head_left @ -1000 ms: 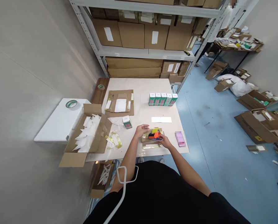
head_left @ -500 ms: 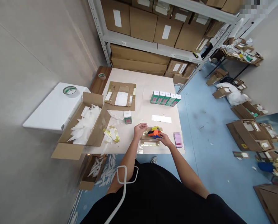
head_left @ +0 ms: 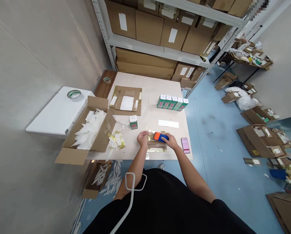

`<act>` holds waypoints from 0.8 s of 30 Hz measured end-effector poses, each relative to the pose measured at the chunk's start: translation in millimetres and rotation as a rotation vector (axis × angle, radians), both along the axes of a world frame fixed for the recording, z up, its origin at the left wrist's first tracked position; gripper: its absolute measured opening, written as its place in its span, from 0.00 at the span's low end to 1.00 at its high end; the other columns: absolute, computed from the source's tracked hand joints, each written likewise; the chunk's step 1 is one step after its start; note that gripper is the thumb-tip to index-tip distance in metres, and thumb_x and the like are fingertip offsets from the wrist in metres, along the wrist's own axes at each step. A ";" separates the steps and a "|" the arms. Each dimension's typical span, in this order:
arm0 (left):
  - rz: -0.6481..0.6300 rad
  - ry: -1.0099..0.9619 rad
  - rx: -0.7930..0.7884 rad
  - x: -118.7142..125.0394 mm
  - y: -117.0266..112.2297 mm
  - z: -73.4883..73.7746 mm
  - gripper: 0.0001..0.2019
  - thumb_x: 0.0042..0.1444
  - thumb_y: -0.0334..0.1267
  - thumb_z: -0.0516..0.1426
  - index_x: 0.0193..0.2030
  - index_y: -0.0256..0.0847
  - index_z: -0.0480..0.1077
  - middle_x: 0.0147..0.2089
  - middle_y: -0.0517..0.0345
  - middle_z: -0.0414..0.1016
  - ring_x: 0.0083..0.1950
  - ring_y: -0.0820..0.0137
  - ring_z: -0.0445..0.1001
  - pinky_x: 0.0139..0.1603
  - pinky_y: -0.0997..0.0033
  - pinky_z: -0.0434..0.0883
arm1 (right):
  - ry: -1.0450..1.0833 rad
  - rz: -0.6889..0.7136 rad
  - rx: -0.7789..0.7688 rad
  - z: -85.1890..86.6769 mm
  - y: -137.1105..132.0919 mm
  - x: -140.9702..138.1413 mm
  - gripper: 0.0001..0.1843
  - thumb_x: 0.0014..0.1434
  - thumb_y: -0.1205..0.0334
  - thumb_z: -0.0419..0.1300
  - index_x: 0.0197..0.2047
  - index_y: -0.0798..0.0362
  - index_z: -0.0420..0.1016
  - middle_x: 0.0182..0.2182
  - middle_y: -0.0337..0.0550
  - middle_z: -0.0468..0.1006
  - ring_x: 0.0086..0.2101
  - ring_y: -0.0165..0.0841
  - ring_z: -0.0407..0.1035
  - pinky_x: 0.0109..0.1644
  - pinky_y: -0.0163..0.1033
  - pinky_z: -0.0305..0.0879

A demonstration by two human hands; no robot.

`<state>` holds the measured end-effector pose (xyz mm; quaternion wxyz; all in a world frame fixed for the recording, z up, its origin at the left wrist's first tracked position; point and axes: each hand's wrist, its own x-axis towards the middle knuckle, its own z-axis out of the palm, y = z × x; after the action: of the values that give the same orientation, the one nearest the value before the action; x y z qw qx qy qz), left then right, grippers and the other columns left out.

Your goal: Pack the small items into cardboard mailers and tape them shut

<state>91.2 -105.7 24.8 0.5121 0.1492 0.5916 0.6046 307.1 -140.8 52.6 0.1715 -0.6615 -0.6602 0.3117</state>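
My right hand (head_left: 170,141) is wrapped round a blue and orange tape dispenser (head_left: 162,137), held tilted over a small piece of cardboard (head_left: 157,145). Shiny yellowish tape (head_left: 150,135) covers the cardboard's left part, and more runs along its near side. At its left edge my left hand (head_left: 142,138) has its fingers curled together; what they pinch, if anything, is too small to make out. A green and white box (head_left: 133,122) stands just beyond that hand. To the right of my right hand lies a pink-screened phone (head_left: 185,145).
Several green boxes (head_left: 172,103) stand in a row farther back, behind a white strip (head_left: 168,123). Flattened cardboard (head_left: 127,100) lies at the back left. An open carton (head_left: 108,132) of white pieces and crumpled tape scraps (head_left: 118,139) are at the left. Shelving (head_left: 145,45) borders the far side.
My left hand has moved slightly left and its fingers have curled. The tape dispenser has turned in my right hand, showing its blue side, and its yellow roll is out of sight.
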 end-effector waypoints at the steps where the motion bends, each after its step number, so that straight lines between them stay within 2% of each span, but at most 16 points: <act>1: 0.019 -0.017 -0.013 0.5 -2.1 -4.1 0.11 0.41 0.33 0.69 0.33 0.38 0.76 0.32 0.54 0.80 0.36 0.66 0.79 0.42 0.65 0.76 | -0.023 0.017 -0.006 3.0 2.1 -0.8 0.23 0.68 0.42 0.58 0.54 0.50 0.79 0.49 0.48 0.83 0.48 0.41 0.76 0.54 0.43 0.69; 8: 0.158 -0.071 -0.127 -5.2 -11.8 -32.4 0.11 0.39 0.29 0.68 0.29 0.39 0.73 0.29 0.56 0.78 0.36 0.66 0.79 0.38 0.67 0.75 | -0.149 0.098 -0.071 7.7 11.5 0.4 0.21 0.67 0.41 0.61 0.51 0.47 0.82 0.49 0.44 0.84 0.47 0.39 0.77 0.51 0.38 0.69; 14: 0.234 -0.083 -0.194 -11.5 -11.6 -59.3 0.13 0.38 0.29 0.69 0.32 0.39 0.74 0.32 0.55 0.79 0.36 0.66 0.79 0.40 0.66 0.76 | -0.268 0.140 -0.102 3.8 26.6 -12.9 0.22 0.68 0.40 0.59 0.49 0.48 0.83 0.47 0.45 0.85 0.47 0.39 0.77 0.48 0.36 0.66; 19: 0.239 -0.056 -0.296 -16.1 -11.5 -82.0 0.12 0.40 0.28 0.68 0.33 0.40 0.74 0.34 0.55 0.79 0.38 0.66 0.80 0.45 0.64 0.77 | -0.397 0.127 -0.171 6.4 43.3 -36.8 0.27 0.65 0.34 0.60 0.44 0.51 0.82 0.44 0.48 0.84 0.44 0.40 0.76 0.42 0.36 0.63; 24: 0.188 -0.023 -0.354 -16.9 -7.9 -98.4 0.13 0.41 0.28 0.67 0.33 0.42 0.70 0.32 0.56 0.76 0.40 0.63 0.81 0.47 0.61 0.77 | -0.451 0.126 -0.218 11.4 51.9 -52.5 0.30 0.64 0.32 0.60 0.44 0.52 0.82 0.44 0.51 0.84 0.44 0.41 0.76 0.41 0.37 0.63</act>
<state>74.3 -113.5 -73.6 0.4782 -0.0060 0.6942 0.5379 254.6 -89.0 64.0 -0.0723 -0.6863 -0.6842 0.2359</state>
